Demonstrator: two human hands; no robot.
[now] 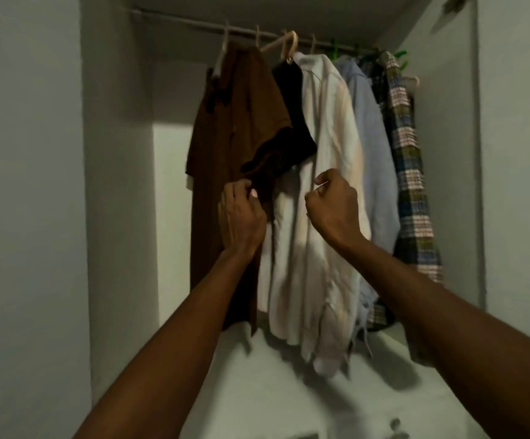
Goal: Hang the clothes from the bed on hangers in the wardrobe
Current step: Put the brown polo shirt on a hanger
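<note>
Where brown shirt (pixel 232 147) overlaps, left hand (pixel 241 213) fingertips

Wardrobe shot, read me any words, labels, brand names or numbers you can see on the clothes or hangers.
None can be read. The brown shirt, black garment, white shirt, blue shirt and plaid shirt show no print or tags, and the hangers show no markings.

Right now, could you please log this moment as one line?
left hand pinches brown shirt | right hand curled, holds nothing | shirts hang on rail
</note>
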